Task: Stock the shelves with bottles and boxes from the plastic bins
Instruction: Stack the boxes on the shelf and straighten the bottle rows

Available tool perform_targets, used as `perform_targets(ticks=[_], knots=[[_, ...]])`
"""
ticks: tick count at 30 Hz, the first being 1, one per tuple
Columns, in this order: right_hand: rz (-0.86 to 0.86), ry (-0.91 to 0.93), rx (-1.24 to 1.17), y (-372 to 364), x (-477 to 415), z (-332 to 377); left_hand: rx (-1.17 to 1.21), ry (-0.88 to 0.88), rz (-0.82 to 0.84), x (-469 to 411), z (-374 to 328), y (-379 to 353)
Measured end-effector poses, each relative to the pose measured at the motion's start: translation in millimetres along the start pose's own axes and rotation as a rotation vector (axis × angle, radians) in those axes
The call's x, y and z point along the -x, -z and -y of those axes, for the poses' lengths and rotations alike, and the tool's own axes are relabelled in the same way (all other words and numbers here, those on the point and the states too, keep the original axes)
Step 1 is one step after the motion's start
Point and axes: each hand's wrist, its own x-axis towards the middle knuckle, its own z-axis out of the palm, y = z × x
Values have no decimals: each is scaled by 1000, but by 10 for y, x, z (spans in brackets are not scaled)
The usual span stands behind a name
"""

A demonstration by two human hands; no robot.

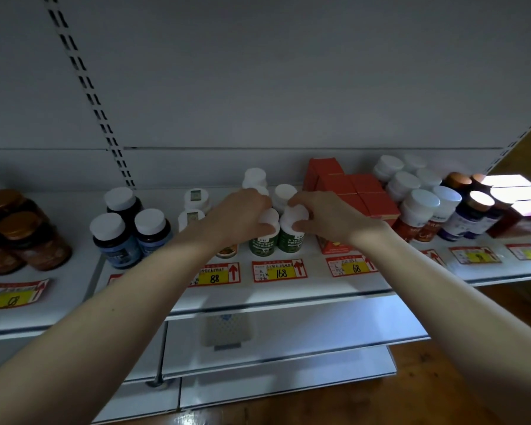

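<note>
Both hands are on the shelf (288, 291), pretty much dead centre. The left hand (241, 217) is curled over the white cap of the left green bottle (262, 245). The right hand (324, 220) has its fingertips pinched round the cap of the right green bottle (292, 240). The two bottles stand upright and touching at the front of the shelf, right behind the 168 tag (280, 272). The fingers cover most of both caps, and the label print is too small to read.

Stuff that's hard to see:
- Under the left wrist, at about 7 o'clock from the left green bottle, an orange-label bottle (227, 251) pokes out. Only its bottom shows.
- At 12 o'clock from the hands there are more white-capped bottles (284, 193). The knuckles hide their bodies, so I can't tell what label they have.
- At 3 o'clock the red boxes (362, 191) are stacked, and the right wrist covers the front lower one.
- Further along at 3 o'clock are the red-label bottles (417, 210). Past them some boxes (515, 191) are so blown out by light that they're just white glare.
- At 9 o'clock are the dark bottles (124, 237), then the amber jars (22, 237), which are dim and cut off by the frame edge.
- The 88 tag (215, 276) and 68 tag (351, 267) are readable. The tags far right (475, 256) and far left (10, 294) are too smeared to read.
- At 6 o'clock, on the lower shelf (319, 332), there's a pale blurry thing (224, 329). No idea what it is.
</note>
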Motion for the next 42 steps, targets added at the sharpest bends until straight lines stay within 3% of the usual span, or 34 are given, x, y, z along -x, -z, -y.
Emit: perform_targets(ticks=[17,23,30,42], knots=[[40,50,25,48,-25,-29,73,20,4,22,-35,51],[-87,38,60,290,-261,-12,126,157,-201,-183,179,331],[43,14,59,152,-608,11,135,199,-9,-394,178,177],[-4,29,79,151,-580,-115,145,186,-42,-449,156,111]])
